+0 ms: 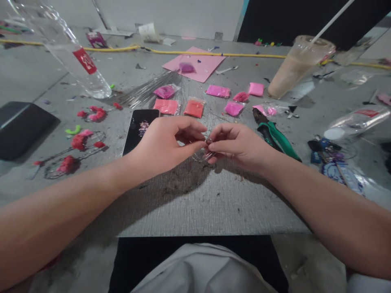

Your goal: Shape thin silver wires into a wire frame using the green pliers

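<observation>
My left hand [171, 138] and my right hand [233, 142] meet over the table's near middle, pinching a thin silvery wire [200, 156] bent into loops. The thumb and fingers of each hand are closed on it; the exact grip of the fingertips is partly hidden. Just behind the left hand lies a phone [134, 130], partly covered by it. Green-handled pliers [276, 136] rest beyond the right wrist. Past the hands are small packets of pink and red clay, among them a red packet [194, 108] and a magenta packet [218, 90].
Straight wires [149, 90] fan out near a pink sheet [210, 63]. On the left are wire pieces with red clay [80, 141], a water bottle [82, 61] and a black box [24, 128]. An iced drink cup [293, 65], lying bottle [360, 120] and keys [324, 148] occupy the right.
</observation>
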The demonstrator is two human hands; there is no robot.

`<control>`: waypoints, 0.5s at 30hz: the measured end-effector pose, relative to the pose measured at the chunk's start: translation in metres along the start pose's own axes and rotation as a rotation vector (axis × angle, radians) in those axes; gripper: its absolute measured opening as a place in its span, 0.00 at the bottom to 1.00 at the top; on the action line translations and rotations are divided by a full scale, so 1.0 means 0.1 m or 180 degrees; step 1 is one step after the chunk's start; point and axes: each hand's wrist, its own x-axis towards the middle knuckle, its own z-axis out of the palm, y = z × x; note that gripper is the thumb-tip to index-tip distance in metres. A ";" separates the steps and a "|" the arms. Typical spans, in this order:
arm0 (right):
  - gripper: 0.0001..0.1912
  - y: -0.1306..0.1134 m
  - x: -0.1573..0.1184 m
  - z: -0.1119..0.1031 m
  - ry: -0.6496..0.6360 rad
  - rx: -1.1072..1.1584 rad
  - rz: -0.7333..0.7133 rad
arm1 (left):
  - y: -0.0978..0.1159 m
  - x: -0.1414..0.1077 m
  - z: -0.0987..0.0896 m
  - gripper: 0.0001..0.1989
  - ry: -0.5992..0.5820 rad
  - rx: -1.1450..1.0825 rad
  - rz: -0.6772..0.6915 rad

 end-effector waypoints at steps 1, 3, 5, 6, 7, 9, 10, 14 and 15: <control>0.10 0.00 0.00 0.00 -0.0023 0.0007 -0.0002 | 0.00 0.00 -0.01 0.07 -0.0003 0.0012 0.0046; 0.11 0.00 0.01 -0.01 -0.0074 -0.0017 -0.0087 | -0.02 0.00 -0.03 0.06 0.0095 0.0091 0.0238; 0.11 0.01 0.02 -0.01 -0.0127 -0.0080 -0.0279 | -0.04 0.00 -0.03 0.06 0.0275 0.0307 0.0523; 0.11 0.02 0.02 -0.01 -0.0142 -0.0127 -0.0405 | -0.04 -0.01 -0.04 0.06 0.0366 0.0471 0.0681; 0.11 0.02 0.02 -0.01 -0.0148 -0.0182 -0.0530 | -0.05 -0.01 -0.04 0.06 0.0435 0.0654 0.0829; 0.09 0.02 0.01 -0.01 -0.0162 -0.0302 -0.0733 | -0.05 -0.03 -0.05 0.05 0.0484 0.0970 0.1053; 0.08 0.02 0.01 -0.01 -0.0157 -0.0362 -0.0802 | -0.05 -0.03 -0.06 0.05 0.0478 0.1071 0.1140; 0.09 0.02 -0.01 -0.02 -0.0114 -0.0605 -0.0960 | -0.06 -0.05 -0.05 0.05 0.0479 0.1229 0.1405; 0.09 0.01 -0.01 -0.01 -0.0094 -0.0654 -0.0982 | -0.07 -0.05 -0.05 0.05 0.0508 0.1249 0.1437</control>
